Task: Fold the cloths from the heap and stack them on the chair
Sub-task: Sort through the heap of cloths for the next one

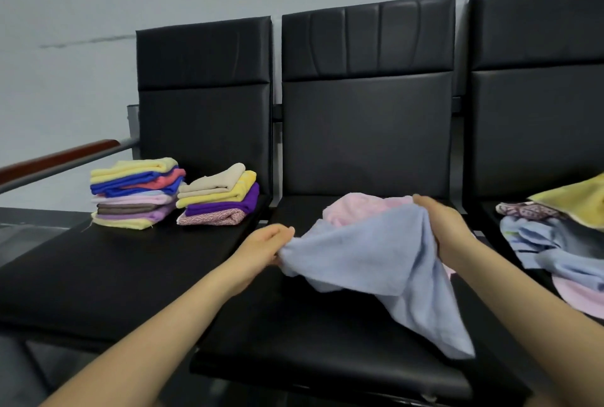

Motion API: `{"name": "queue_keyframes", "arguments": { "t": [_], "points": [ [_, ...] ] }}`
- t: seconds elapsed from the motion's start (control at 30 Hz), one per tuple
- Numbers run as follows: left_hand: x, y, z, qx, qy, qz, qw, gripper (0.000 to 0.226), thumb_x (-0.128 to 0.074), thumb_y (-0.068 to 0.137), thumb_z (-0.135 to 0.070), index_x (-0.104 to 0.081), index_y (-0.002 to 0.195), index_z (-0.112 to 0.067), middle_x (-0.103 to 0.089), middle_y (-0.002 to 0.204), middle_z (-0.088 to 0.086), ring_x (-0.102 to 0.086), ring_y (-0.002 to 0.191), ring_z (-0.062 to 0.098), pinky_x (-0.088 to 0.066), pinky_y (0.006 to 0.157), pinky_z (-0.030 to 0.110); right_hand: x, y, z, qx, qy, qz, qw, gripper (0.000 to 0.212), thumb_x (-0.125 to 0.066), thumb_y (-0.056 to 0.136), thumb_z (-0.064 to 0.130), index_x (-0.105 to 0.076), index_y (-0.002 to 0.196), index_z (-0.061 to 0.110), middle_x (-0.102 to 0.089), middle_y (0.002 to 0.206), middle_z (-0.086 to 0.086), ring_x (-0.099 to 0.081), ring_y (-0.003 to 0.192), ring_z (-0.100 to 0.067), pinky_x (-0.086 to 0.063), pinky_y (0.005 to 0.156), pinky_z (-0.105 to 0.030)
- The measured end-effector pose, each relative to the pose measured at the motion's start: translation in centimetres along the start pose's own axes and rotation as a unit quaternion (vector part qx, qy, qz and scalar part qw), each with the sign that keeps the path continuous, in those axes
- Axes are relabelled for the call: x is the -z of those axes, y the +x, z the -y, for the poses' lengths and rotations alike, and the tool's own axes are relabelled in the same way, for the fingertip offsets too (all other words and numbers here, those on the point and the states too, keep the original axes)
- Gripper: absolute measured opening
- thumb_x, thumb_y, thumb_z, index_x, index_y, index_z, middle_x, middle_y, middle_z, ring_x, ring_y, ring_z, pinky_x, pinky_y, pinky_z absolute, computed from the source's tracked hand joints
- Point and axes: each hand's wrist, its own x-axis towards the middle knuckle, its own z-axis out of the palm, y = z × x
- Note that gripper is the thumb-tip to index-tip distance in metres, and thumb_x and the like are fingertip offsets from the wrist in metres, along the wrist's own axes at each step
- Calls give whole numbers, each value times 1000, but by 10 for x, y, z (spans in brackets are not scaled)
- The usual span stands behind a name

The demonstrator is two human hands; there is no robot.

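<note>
The left hand [265, 244] pinches one corner of a light blue cloth [369, 262], fingers curled on the fabric. The right hand [439, 223] grips the opposite upper edge, fingers closed round it, so the cloth stretches between the two hands above the middle seat [327, 341] and sags to a point below and right of the right hand. Just behind the cloth, between the hands, lies a pink cloth [356, 208] on the same seat; whether it touches the blue one is hard to tell. Right of the right hand, the heap [552, 236] of unfolded cloths covers the next seat. Well left of the left hand and further back, two stacks stand side by side on the left chair [114, 269]: a taller stack [134, 194] and a shorter stack [219, 195].
</note>
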Motion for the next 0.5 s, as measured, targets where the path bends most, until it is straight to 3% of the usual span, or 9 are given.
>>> {"name": "queue_keyframes", "arguments": {
  "t": [0.03, 0.07, 0.13, 0.2, 0.27, 0.37, 0.43, 0.5],
  "points": [
    [1, 1, 6, 21, 33, 16, 999, 23, -53, 98, -29, -61, 84, -12, -58, 80, 2, -55, 78, 14, -49, 75, 30, 5, 3, -6, 27, -160, -12, 987, 28, -57, 90, 35, -72, 76, 17, -66, 102, -6, -60, 89, -19, -46, 78, -31],
    [0, 2, 13, 40, 63, 31, 997, 20, -55, 97, -27, -61, 84, -13, -57, 80, 1, -54, 76, 12, -48, 72, 27, 10, 8, -14, 61, -328, -16, 943, 28, -55, 90, 34, -71, 75, 17, -63, 105, -5, -56, 91, -19, -41, 73, -30],
    [3, 1, 23, 67, 110, 55, 990, 13, -57, 95, -21, -61, 85, -14, -56, 79, -1, -52, 69, 6, -47, 65, 19, 12, 9, -26, 106, -481, 0, 870, 20, -57, 88, 29, -69, 86, 13, -60, 101, -3, -54, 97, -22, -35, 65, -27],
    [7, -1, 30, 75, 122, 72, 987, 6, -58, 94, -15, -64, 93, -12, -59, 84, -2, -55, 68, 0, -46, 62, 14, 6, 7, -32, 137, -511, 32, 848, 20, -59, 87, 27, -65, 102, 16, -63, 101, 1, -57, 98, -19, -39, 70, -26],
    [12, -4, 32, 74, 114, 82, 987, 15, -61, 92, -16, -64, 107, -11, -59, 87, -1, -56, 72, 0, -46, 62, 12, -6, 4, -32, 223, -520, 42, 824, 27, -59, 89, 29, -64, 113, 20, -62, 109, 3, -55, 104, -16, -41, 82, -27],
    [19, -9, 33, 83, 144, 103, 981, 27, -65, 89, -18, -61, 116, -20, -53, 72, -7, -52, 66, 2, -44, 62, 16, -35, 2, -29, 288, -442, 79, 846, 19, -58, 92, 31, -68, 103, 20, -65, 104, 7, -56, 100, -12, -42, 85, -27],
    [21, -12, 34, 98, 184, 116, 971, 36, -67, 87, -20, -55, 120, -23, -56, 71, -8, -52, 62, 4, -43, 61, 20, -59, 1, -34, 242, -420, 132, 865, 25, -58, 92, 39, -68, 98, 17, -68, 97, 4, -60, 94, -16, -43, 81, -28],
    [19, -13, 37, 125, 209, 99, 965, 48, -69, 85, -28, -47, 128, -27, -62, 83, -2, -55, 65, 7, -43, 59, 22, -83, 2, -43, 153, -420, 174, 877, 44, -59, 88, 51, -64, 106, 11, -66, 102, -4, -61, 102, -23, -43, 81, -29]
  ]
}}
